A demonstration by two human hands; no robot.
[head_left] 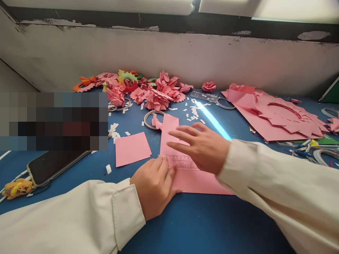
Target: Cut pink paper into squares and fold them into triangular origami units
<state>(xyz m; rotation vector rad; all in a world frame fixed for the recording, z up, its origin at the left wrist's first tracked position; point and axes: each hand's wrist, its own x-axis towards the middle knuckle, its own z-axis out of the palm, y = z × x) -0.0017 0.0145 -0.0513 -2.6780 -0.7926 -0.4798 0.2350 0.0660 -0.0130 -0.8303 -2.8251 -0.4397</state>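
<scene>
My left hand [153,185] is closed on the left end of a clear plastic ruler [180,163], pressing it down on pink paper [201,183]. The ruler lies across this paper, whose upper part [169,135] stands out as a narrower strip beyond it. Above the ruler, my right hand [200,146] is open with its fingers spread. It hovers over or rests on the paper; which one, I cannot tell. A small pink square of paper [132,150] lies left of the strip.
Folded paper flowers [159,95] pile up along the wall. Tape rolls [148,121] and white scraps [194,112] are scattered behind the paper. At right lie pink sheets with a paper ring [286,109]. A phone [57,165] with a plush charm [18,188] is at left.
</scene>
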